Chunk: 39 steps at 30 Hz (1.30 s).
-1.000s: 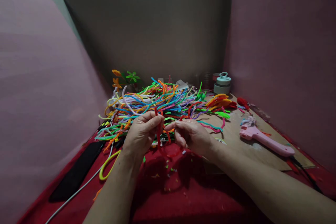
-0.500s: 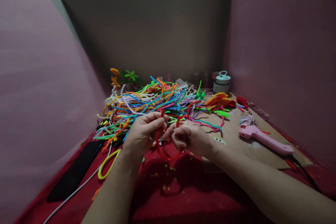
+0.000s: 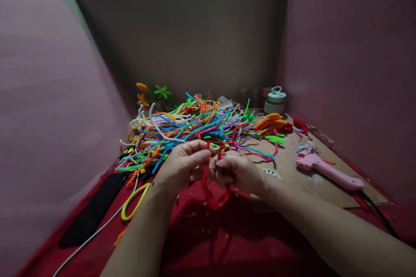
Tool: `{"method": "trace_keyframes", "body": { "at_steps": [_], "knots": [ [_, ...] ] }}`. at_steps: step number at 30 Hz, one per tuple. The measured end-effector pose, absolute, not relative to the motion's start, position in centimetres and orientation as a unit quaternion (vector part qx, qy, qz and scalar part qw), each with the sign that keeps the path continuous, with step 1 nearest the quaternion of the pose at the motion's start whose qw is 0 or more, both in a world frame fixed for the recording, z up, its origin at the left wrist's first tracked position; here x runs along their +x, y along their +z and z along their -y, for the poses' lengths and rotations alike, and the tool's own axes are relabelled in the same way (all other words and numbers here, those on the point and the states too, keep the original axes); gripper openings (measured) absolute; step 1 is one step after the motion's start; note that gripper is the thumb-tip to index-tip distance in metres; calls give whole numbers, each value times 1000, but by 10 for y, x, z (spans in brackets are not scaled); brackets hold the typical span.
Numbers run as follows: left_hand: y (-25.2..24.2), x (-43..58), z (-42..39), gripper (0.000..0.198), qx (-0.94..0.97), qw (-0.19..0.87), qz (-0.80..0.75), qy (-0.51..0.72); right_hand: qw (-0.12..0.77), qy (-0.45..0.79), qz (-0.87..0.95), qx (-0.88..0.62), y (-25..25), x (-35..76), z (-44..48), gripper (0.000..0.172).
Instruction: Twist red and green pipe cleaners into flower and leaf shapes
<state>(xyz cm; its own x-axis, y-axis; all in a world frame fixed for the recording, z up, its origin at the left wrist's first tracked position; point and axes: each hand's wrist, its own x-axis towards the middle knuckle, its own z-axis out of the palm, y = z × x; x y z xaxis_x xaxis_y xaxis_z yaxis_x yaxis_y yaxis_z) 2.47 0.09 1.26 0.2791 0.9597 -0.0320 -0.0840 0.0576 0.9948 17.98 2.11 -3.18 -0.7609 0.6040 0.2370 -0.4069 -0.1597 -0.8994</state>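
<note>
A red pipe cleaner hangs in a loop between my two hands, over the red cloth. My left hand pinches one end between thumb and fingers. The other end curls above the fist of my right hand, whose fingers are closed on it. My fingertips nearly meet, and I cannot tell whether they touch. Just behind the hands lies a large tangled heap of coloured pipe cleaners.
A pink glue gun with a black cord rests on a brown board at right. Orange petal shapes lie near a lidded teal jar. On the left are a black flat object, a yellow loop and a white cable.
My left hand has moved slightly right, closer to my right hand. The red loop has shifted right and hangs rounder, more closed at its top.
</note>
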Motion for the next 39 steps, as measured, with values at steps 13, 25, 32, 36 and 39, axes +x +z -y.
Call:
{"method": "trace_keyframes", "body": {
  "at_steps": [13,25,32,36,39],
  "knots": [
    [13,31,3,16,609,446,-499,426,422,685,560,-196,-31,176,-21,4],
    [16,26,2,16,605,451,-514,408,441,703,516,-215,-30,174,-18,23],
    [17,27,1,18,598,474,-501,408,424,747,486,-161,-33,174,-20,15],
    [17,19,4,16,610,495,-467,407,420,772,451,-152,-33,173,-22,13],
    [18,3,17,20,659,510,-402,380,449,775,418,-148,-32,172,-23,12]
  ]
}}
